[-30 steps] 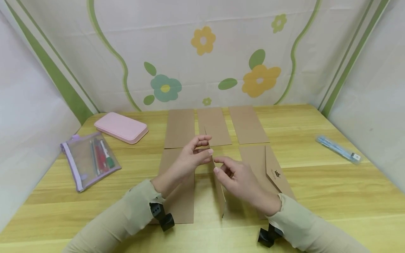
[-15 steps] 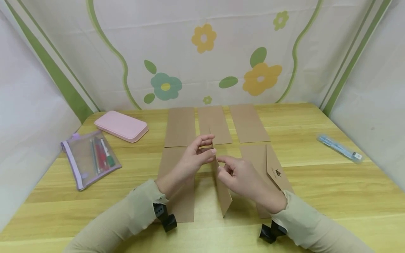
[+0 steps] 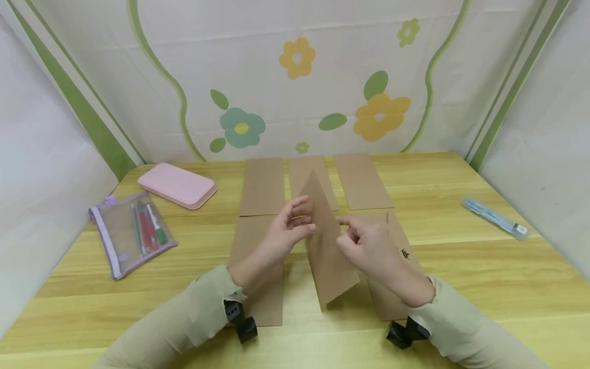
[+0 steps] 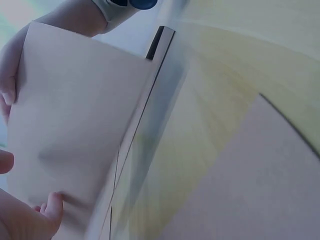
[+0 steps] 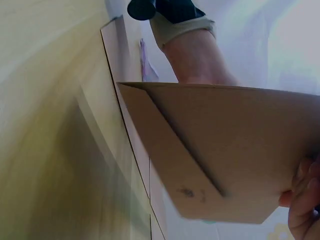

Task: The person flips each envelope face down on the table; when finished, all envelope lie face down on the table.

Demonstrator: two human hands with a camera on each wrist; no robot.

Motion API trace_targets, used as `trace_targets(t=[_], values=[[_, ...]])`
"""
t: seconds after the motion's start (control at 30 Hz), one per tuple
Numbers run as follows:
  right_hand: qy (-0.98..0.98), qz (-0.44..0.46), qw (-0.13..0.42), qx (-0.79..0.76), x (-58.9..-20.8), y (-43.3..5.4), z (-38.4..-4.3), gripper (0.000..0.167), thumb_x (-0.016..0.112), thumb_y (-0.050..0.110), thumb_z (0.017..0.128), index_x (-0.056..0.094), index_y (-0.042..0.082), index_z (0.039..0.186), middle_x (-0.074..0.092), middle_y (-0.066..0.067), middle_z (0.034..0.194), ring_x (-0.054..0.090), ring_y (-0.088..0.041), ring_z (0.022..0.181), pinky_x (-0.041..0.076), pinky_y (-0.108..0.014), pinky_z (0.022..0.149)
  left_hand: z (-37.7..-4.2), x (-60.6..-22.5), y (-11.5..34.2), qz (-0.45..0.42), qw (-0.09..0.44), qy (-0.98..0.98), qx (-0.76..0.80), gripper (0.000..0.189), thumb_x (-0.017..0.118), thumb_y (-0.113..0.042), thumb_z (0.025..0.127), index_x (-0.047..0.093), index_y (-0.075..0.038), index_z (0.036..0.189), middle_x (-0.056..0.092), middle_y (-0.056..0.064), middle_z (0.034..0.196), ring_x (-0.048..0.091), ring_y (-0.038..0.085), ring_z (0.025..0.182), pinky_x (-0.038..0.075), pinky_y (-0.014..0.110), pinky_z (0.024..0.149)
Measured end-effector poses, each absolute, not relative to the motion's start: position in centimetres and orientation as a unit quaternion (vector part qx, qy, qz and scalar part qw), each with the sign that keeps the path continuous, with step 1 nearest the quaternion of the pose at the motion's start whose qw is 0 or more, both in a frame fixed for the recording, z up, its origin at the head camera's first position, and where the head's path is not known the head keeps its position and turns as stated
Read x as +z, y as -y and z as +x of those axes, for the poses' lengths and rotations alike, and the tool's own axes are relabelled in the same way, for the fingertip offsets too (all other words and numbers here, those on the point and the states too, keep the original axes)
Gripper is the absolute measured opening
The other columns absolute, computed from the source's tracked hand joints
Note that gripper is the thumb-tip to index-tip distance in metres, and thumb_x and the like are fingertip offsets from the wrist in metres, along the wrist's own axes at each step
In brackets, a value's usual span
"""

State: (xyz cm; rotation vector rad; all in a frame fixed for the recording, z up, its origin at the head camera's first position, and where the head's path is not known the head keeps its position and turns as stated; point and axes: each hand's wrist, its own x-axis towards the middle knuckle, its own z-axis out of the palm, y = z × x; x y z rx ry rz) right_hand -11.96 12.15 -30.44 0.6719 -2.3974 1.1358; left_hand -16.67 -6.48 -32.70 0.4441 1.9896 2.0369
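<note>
A brown kraft paper envelope (image 3: 328, 259) stands tilted above the middle of the table, its plain face toward the head camera. My right hand (image 3: 371, 251) pinches its right edge between thumb and curled fingers. My left hand (image 3: 285, 230) is at the opposite side, fingers loosely bent, fingertips against or close to the plain face. The right wrist view shows the other side of this envelope (image 5: 225, 130), with its pointed flap and a small dark print. In the left wrist view the left little finger (image 4: 56, 202) appears to touch the paper.
Brown envelopes lie flat around the hands: three at the back (image 3: 261, 187), one at left (image 3: 262, 307), one at right with a crown print (image 3: 405, 253). A pink case (image 3: 177, 184) and mesh pencil pouch (image 3: 124, 236) lie left, a blue pen pack (image 3: 494, 216) right.
The envelope has turned from edge-on to showing its plain face, its right side swung outward. My right hand has moved right with that edge. The left hand has stayed nearly in place.
</note>
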Motion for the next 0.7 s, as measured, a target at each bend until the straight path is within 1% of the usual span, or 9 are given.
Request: trace_targets(t=[0.1,0.17,0.3,0.4,0.47,0.57,0.7], values=[[0.848,0.234,0.256,0.402,-30.5,-12.8,-12.2,0.029,0.052,-0.009,0.068,0.068,-0.006,0.092,0.038,0.011,0.048,0.028,0.004,0.043,0.026,-0.015,0.037,-16.7,-32.9,6.7,0.138,0.119,-0.684,0.707,0.062,0.058,0.001,0.085,0.035,-0.015,0.141,0.041,0.014,0.132,0.044,0.027,0.119,0.045,0.035,0.093],[0.845,0.219,0.267,0.409,-30.4,-13.2,-12.2,0.029,0.053,-0.009,0.070,0.068,-0.005,0.094,0.039,0.011,0.049,0.028,0.005,0.042,0.024,-0.014,0.036,-16.8,-33.0,6.8,0.128,0.112,-0.684,0.710,0.062,0.057,0.001,0.084,0.036,-0.014,0.140,0.042,0.013,0.131,0.044,0.026,0.118,0.045,0.034,0.093],[0.827,0.186,0.282,0.449,-30.5,-13.6,-12.2,0.028,0.053,-0.010,0.073,0.068,-0.006,0.096,0.042,0.010,0.047,0.027,0.005,0.041,0.024,-0.015,0.036,-16.8,-33.2,7.0,0.113,0.097,-0.676,0.722,0.060,0.057,0.002,0.084,0.037,-0.011,0.139,0.042,0.012,0.129,0.044,0.026,0.118,0.043,0.033,0.094],[0.803,0.170,0.301,0.486,-30.6,-13.8,-12.3,0.027,0.052,-0.011,0.074,0.069,-0.006,0.095,0.039,0.012,0.045,0.026,0.006,0.041,0.024,-0.016,0.037,-16.7,-33.4,7.1,0.113,0.085,-0.671,0.728,0.061,0.055,0.004,0.083,0.034,-0.008,0.139,0.041,0.014,0.130,0.042,0.027,0.119,0.042,0.033,0.096],[0.788,0.162,0.308,0.509,-30.8,-13.9,-12.4,0.027,0.051,-0.011,0.075,0.068,-0.007,0.095,0.035,0.014,0.045,0.025,0.007,0.041,0.022,-0.017,0.036,-16.7,-33.5,7.1,0.112,0.079,-0.670,0.730,0.061,0.055,0.005,0.083,0.034,-0.006,0.139,0.043,0.013,0.129,0.043,0.025,0.118,0.042,0.031,0.095],[0.768,0.158,0.308,0.539,-31.0,-13.9,-12.3,0.025,0.050,-0.011,0.076,0.066,-0.009,0.095,0.033,0.015,0.046,0.027,0.006,0.041,0.021,-0.019,0.035,-16.7,-33.6,7.0,0.109,0.074,-0.658,0.741,0.059,0.054,0.007,0.084,0.035,-0.005,0.139,0.049,0.014,0.122,0.050,0.019,0.107,0.045,0.026,0.091],[0.744,0.153,0.288,0.583,-31.1,-13.8,-12.2,0.023,0.049,-0.012,0.078,0.063,-0.012,0.095,0.034,0.015,0.047,0.030,0.005,0.041,0.022,-0.021,0.034,-16.6,-33.5,6.9,0.097,0.078,-0.634,0.763,0.057,0.053,0.008,0.084,0.039,-0.008,0.137,0.058,0.008,0.105,0.056,0.010,0.089,0.048,0.022,0.084]])
